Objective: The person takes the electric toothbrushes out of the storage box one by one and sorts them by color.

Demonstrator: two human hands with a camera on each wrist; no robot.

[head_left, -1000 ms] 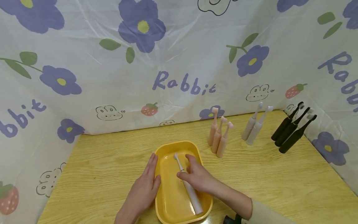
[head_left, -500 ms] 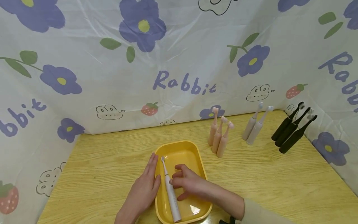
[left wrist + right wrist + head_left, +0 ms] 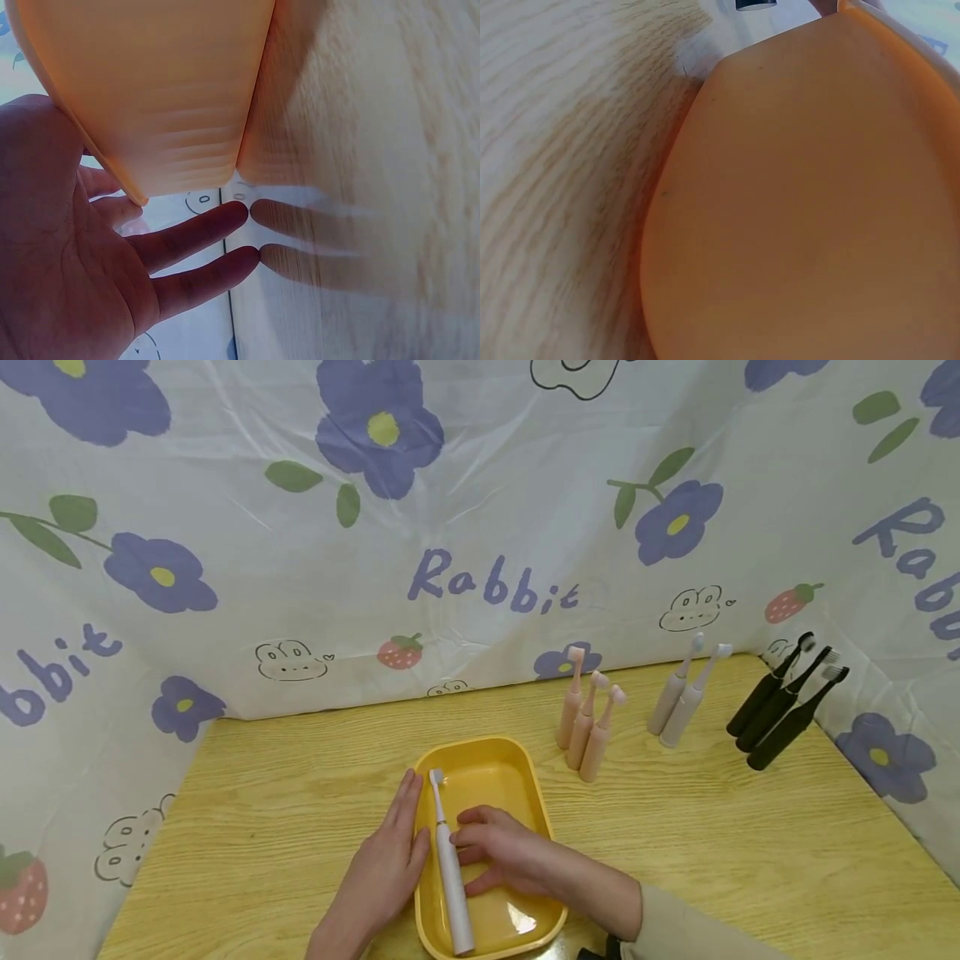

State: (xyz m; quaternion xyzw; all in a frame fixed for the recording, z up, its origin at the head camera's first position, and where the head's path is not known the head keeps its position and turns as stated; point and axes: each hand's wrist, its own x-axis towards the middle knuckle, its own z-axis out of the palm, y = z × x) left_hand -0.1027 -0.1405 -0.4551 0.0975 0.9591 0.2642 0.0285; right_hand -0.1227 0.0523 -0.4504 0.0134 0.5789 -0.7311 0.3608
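Observation:
A white electric toothbrush (image 3: 453, 885) lies lengthwise inside a yellow tray (image 3: 555, 910), along its left wall with the brush head toward the far end. My right hand (image 3: 504, 852) reaches over the tray's right rim. Its bent fingertips touch the handle's right side, and the thumb is lower, beside the handle. Outside the tray, my left hand (image 3: 382, 864) rests against the left rim with straight fingers. In the left wrist view, that left hand (image 3: 82, 247) has fingers spread by the tray's outer wall (image 3: 165, 97). The right wrist view mostly shows tray wall (image 3: 802, 195).
Beyond the tray's far right corner stand three pink electric toothbrushes (image 3: 583, 731). Two light grey ones (image 3: 678, 710) and three black ones (image 3: 780, 714) stand farther right on the wood-grain table (image 3: 300, 827). A printed cloth (image 3: 487, 510) encloses the back and sides.
The white toothbrush has moved from the tray's right side to its left wall and rolled so its bristles face another way. My right hand has shifted left; the left hand stays put.

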